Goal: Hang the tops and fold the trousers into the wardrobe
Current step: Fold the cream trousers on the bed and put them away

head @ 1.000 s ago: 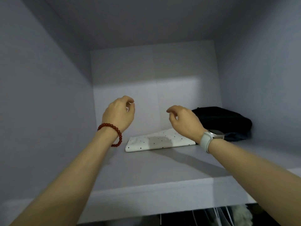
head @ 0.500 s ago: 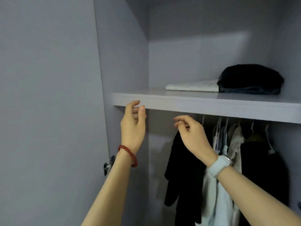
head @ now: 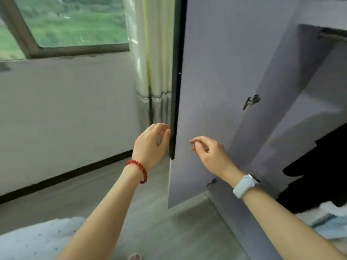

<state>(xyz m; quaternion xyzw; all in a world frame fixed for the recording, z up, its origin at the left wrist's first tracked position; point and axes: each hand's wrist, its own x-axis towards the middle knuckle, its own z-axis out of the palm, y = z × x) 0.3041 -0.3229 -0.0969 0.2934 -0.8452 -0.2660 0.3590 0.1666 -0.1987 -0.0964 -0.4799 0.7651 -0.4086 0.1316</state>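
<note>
Wardrobe door [head: 210, 91], grey, dark-edged, open

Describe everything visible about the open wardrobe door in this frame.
The wardrobe door stands swung open, its inner face a plain, matte lilac-grey panel that looks like laminated board. Its outer edge is dark, nearly black, and runs almost vertically in front of pale curtains. Two dark metal hinges sit on the side next to the wardrobe body, one at mid-height and one lower down. The left hand is at the dark edge, fingers curled beside it; actual contact cannot be confirmed. The right hand hovers before the inner face.
</note>
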